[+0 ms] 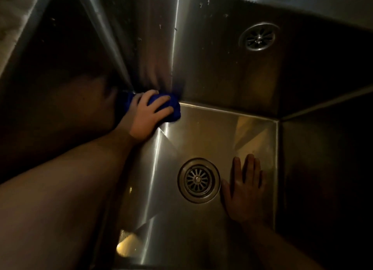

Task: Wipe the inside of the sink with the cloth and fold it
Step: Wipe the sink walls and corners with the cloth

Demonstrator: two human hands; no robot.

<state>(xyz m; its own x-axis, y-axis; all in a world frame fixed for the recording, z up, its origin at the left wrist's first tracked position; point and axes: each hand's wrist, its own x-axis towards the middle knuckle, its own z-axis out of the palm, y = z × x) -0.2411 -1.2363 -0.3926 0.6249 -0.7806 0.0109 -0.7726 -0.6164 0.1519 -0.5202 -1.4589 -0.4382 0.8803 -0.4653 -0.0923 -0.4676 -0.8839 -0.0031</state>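
Note:
I look down into a dim stainless steel sink (pixel 222 132). My left hand (pixel 147 118) grips a bunched blue cloth (pixel 175 109), its fingers curved over it, and presses it into the far left bottom corner where two walls meet the floor. My right hand (pixel 244 191) lies flat on the sink floor, fingers straight, just right of the round drain strainer (pixel 198 180). Part of the cloth is hidden under my left fingers.
The back wall (pixel 212 58) is shiny and carries water spots and a mirror image of the drain (pixel 258 36). The left wall reflects my forearm. The right wall (pixel 323 169) stands close beside my right hand.

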